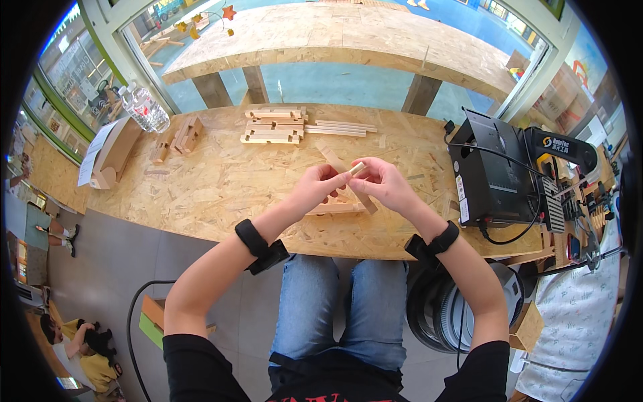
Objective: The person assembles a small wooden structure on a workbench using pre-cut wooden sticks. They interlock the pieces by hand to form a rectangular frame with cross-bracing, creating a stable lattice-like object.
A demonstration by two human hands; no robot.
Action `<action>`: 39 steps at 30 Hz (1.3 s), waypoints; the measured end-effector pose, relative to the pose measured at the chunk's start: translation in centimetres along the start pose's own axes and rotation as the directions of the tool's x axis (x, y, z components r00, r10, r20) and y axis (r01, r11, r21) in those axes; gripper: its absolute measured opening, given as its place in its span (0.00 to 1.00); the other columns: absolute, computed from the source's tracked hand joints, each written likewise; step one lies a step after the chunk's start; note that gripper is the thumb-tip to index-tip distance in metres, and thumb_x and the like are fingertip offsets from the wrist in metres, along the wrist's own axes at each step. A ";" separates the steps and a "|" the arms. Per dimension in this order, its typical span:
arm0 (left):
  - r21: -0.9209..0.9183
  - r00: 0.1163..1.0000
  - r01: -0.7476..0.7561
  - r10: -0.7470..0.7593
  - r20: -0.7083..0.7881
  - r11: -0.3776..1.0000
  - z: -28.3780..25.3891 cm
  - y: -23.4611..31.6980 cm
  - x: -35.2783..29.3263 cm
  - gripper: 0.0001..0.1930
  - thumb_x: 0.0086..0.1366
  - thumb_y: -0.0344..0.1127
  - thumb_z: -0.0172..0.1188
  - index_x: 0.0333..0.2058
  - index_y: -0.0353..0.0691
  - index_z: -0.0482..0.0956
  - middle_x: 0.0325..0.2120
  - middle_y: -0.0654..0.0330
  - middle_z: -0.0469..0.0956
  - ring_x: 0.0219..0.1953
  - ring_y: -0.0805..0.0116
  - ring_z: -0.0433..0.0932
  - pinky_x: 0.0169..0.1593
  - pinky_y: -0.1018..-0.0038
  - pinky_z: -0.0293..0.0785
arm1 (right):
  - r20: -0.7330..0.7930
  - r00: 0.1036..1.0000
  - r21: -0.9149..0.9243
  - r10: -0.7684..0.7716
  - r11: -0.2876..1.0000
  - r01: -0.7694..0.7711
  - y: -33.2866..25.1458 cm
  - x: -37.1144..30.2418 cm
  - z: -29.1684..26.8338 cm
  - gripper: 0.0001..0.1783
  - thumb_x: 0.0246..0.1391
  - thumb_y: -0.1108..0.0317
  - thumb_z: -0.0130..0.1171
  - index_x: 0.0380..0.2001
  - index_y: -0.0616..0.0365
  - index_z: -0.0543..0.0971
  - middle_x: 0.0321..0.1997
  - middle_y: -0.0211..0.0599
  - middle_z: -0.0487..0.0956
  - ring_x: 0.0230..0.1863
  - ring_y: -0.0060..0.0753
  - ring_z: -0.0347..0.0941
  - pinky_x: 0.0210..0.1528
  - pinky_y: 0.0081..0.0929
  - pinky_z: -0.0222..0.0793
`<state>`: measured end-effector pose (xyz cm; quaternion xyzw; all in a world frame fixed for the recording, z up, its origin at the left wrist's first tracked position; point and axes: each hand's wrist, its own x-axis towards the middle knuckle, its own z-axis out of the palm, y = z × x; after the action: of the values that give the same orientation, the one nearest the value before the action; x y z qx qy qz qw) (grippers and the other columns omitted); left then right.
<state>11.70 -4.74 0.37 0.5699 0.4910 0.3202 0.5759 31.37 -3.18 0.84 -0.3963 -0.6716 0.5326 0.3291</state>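
Observation:
Between my two hands is a short pale stick [358, 168], apparently wooden, held above the table. My left hand [316, 189] pinches its near end with thumb and fingertips, and my right hand [387, 190] closes on it from the other side. Beneath the hands a flat wooden strip [330, 156] runs diagonally, partly covered by my fingers. Another wooden bar [333, 209] lies nearer to me, below the hands. Farther off, notched wooden blocks [273, 125] are lined up beside several thin wooden sticks [343, 127].
A chipboard table [201, 201] carries everything. At its left are wooden blocks [187, 135], a cardboard box [114, 154] and clear plastic bottles [149, 110]. A black machine [492, 167] with cables stands at the right. Beyond the window frame is another chipboard surface [335, 40].

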 end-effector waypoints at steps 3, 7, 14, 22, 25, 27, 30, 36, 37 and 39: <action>-0.150 0.994 0.053 -0.066 -0.089 0.987 -1.7 0.3 -0.2 0.19 0.62 0.47 0.54 0.42 0.37 0.72 0.33 0.64 0.73 0.30 0.79 0.69 0.31 0.82 0.66 | -0.115 0.993 -0.020 0.004 1.000 -0.006 0.1 0.0 -0.5 0.19 0.53 0.65 0.56 0.45 0.65 0.71 0.33 0.36 0.78 0.31 0.21 0.72 0.35 0.19 0.68; -0.408 0.976 -0.003 -0.086 -0.200 0.913 -5.3 -0.8 -0.9 0.13 0.64 0.38 0.51 0.45 0.38 0.70 0.36 0.62 0.73 0.34 0.77 0.70 0.35 0.80 0.69 | -0.048 0.997 -0.419 -0.059 0.907 0.034 0.8 -0.5 0.0 0.14 0.50 0.66 0.56 0.40 0.61 0.75 0.32 0.39 0.78 0.32 0.32 0.75 0.37 0.27 0.70; -0.623 0.934 0.020 -0.237 -0.268 0.782 -6.7 -2.3 -1.8 0.15 0.63 0.30 0.52 0.49 0.44 0.67 0.38 0.62 0.73 0.37 0.73 0.73 0.36 0.77 0.72 | 0.298 0.947 -0.828 -0.119 0.462 0.319 1.7 -0.4 3.8 0.08 0.44 0.66 0.58 0.29 0.56 0.78 0.30 0.37 0.74 0.38 0.42 0.70 0.42 0.36 0.66; -0.694 0.952 0.020 -0.227 -0.208 0.719 -7.1 -3.7 -1.7 0.17 0.63 0.30 0.52 0.51 0.47 0.67 0.36 0.63 0.73 0.34 0.73 0.73 0.32 0.77 0.72 | 0.312 0.942 -0.725 -0.123 0.610 0.320 0.9 -1.1 2.4 0.11 0.49 0.67 0.57 0.35 0.58 0.72 0.32 0.40 0.75 0.36 0.42 0.71 0.39 0.34 0.66; -0.728 0.974 0.040 -0.190 -0.125 0.684 -6.7 -4.0 -0.9 0.16 0.64 0.31 0.51 0.51 0.48 0.68 0.35 0.64 0.73 0.32 0.74 0.72 0.31 0.78 0.71 | 0.222 0.970 -0.559 -0.098 0.802 0.209 -0.4 -2.6 1.3 0.12 0.52 0.66 0.54 0.36 0.60 0.69 0.33 0.43 0.75 0.36 0.43 0.72 0.38 0.33 0.66; -0.711 0.978 0.091 -0.196 -0.067 0.697 -5.6 -3.4 -0.7 0.16 0.64 0.30 0.50 0.52 0.48 0.69 0.35 0.65 0.73 0.32 0.75 0.72 0.31 0.78 0.71 | 0.145 0.985 -0.463 -0.094 0.873 0.152 -1.1 -3.2 0.9 0.11 0.54 0.65 0.53 0.37 0.60 0.69 0.34 0.43 0.74 0.36 0.42 0.71 0.38 0.31 0.66; -0.752 0.994 0.079 -0.104 0.014 0.654 -3.5 -2.7 -0.9 0.17 0.65 0.30 0.48 0.53 0.45 0.67 0.34 0.65 0.72 0.33 0.77 0.72 0.33 0.77 0.71 | 0.073 0.994 -0.357 -0.086 0.928 0.107 -2.0 -3.2 1.7 0.10 0.56 0.65 0.52 0.37 0.60 0.69 0.33 0.41 0.74 0.33 0.36 0.71 0.37 0.27 0.66; -0.801 0.982 0.086 0.087 0.170 0.592 -1.2 -3.3 0.2 0.19 0.63 0.31 0.52 0.54 0.41 0.66 0.36 0.66 0.71 0.39 0.76 0.73 0.45 0.76 0.71 | 0.108 0.987 -0.120 -0.121 0.984 0.134 -2.0 -2.3 2.7 0.10 0.58 0.69 0.49 0.41 0.61 0.69 0.33 0.31 0.73 0.31 0.18 0.68 0.35 0.18 0.66; -0.777 0.979 0.084 0.093 0.181 0.624 -1.1 -3.1 0.2 0.19 0.63 0.30 0.53 0.54 0.40 0.66 0.37 0.66 0.72 0.40 0.76 0.73 0.46 0.76 0.71 | 0.117 0.987 -0.091 -0.112 0.988 0.123 -1.8 -2.3 2.5 0.10 0.58 0.69 0.49 0.41 0.62 0.69 0.34 0.31 0.73 0.31 0.18 0.68 0.35 0.18 0.66; -0.738 0.978 0.104 0.065 0.196 0.667 -1.2 -2.7 0.1 0.20 0.62 0.29 0.54 0.53 0.40 0.67 0.38 0.64 0.72 0.40 0.75 0.74 0.45 0.76 0.72 | 0.142 0.987 -0.046 -0.073 0.996 0.080 -1.8 -2.5 2.1 0.10 0.58 0.70 0.50 0.41 0.62 0.69 0.34 0.30 0.73 0.31 0.17 0.68 0.35 0.18 0.66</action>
<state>10.08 -4.64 -2.15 0.3100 0.2615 0.4257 0.8088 30.40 -6.52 2.05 -0.3400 -0.7213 0.5287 0.2908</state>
